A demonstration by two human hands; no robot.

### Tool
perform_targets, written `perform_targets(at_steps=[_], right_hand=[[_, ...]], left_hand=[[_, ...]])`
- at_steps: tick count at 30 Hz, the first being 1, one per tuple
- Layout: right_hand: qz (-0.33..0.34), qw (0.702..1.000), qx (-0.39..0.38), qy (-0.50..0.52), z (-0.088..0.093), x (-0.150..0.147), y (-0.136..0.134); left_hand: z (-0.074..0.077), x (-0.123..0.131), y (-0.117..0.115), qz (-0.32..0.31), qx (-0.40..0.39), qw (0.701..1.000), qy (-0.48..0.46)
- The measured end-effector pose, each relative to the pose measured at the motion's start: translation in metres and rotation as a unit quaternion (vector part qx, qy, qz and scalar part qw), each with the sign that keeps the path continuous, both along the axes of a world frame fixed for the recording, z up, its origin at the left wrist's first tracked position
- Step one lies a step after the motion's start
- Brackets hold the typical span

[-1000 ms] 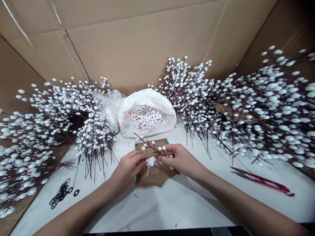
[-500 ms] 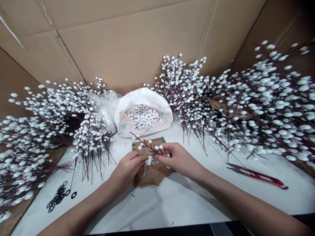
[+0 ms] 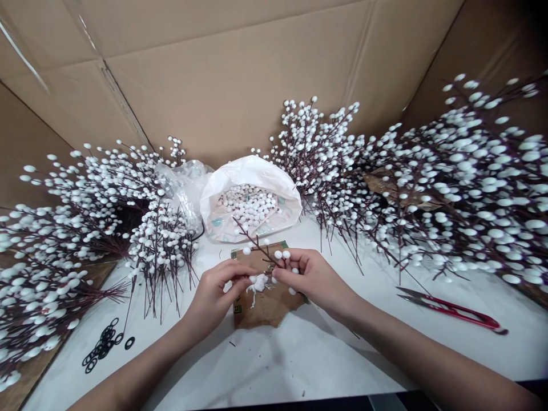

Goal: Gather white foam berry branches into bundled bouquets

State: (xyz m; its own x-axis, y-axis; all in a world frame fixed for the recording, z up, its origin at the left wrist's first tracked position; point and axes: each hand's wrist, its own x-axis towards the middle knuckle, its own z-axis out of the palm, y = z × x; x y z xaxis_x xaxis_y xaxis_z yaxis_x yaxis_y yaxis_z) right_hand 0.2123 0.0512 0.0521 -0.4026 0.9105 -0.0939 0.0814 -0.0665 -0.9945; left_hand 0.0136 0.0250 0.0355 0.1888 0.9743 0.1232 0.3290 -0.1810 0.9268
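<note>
My right hand (image 3: pixel 315 281) pinches an artificial berry branch (image 3: pixel 258 245), a brown stem with several white berries that slants up to the left. Facing it, my left hand (image 3: pixel 219 290) has thumb and forefinger closed on a small white berry (image 3: pixel 253 279). Just beside that berry lies a white, sticky-looking blob (image 3: pixel 259 283) with strands trailing down. The blob sits on a brown cardboard piece (image 3: pixel 269 313) under both hands. Part of the stem is hidden behind my right fingers.
Behind the cardboard, a white bag (image 3: pixel 248 166) holds loose white berries (image 3: pixel 250 205). Berry branches are heaped at left (image 3: pixel 165 234) and right (image 3: pixel 462 188). Black rings (image 3: pixel 103 345) lie at front left, red-handled thread snips (image 3: pixel 454 311) at right. Cardboard walls (image 3: pixel 240 85) stand behind.
My left fingertips have drawn slightly left of the white blob, and a berry shows between them. The branch in my right hand has tilted more steeply upward and shifted slightly right.
</note>
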Motion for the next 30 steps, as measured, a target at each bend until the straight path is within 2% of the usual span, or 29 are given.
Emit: perform_targets(at_steps=[3,9,13,16,20,23,25,27,30], right_hand=[[0.001,1.000,-0.007,0.008,0.001,0.000,-0.001],[0.001,1.000,-0.006,0.005,0.002,0.001,-0.002],[0.009,1.000,-0.003,0.005,0.001,0.001,-0.001],[0.013,1.000,0.001,0.009,0.000,0.000,0.000],[0.010,1.000,0.007,0.011,-0.001,0.001,0.000],[0.009,1.000,0.007,0.013,-0.001,0.001,-0.001],[0.009,1.000,-0.001,0.014,0.000,0.001,-0.001],[0.012,1.000,-0.009,0.017,0.001,0.001,-0.001],[0.012,1.000,-0.010,0.027,0.002,0.001,-0.001]], left_hand=[[-0.006,-0.003,-0.001,-0.040,0.116,0.982,0.142],[-0.016,-0.006,-0.002,-0.119,0.204,0.933,0.272],[-0.020,-0.008,0.000,-0.133,0.227,0.909,0.324],[-0.023,-0.007,0.002,-0.130,0.213,0.912,0.326],[-0.015,-0.004,0.002,-0.080,0.146,0.964,0.208],[-0.005,0.000,0.001,-0.007,0.025,0.999,0.031],[-0.001,0.002,0.000,0.035,-0.083,0.990,-0.111],[-0.001,0.004,0.000,0.048,-0.167,0.959,-0.224],[-0.003,0.006,-0.001,0.038,-0.217,0.927,-0.304]])
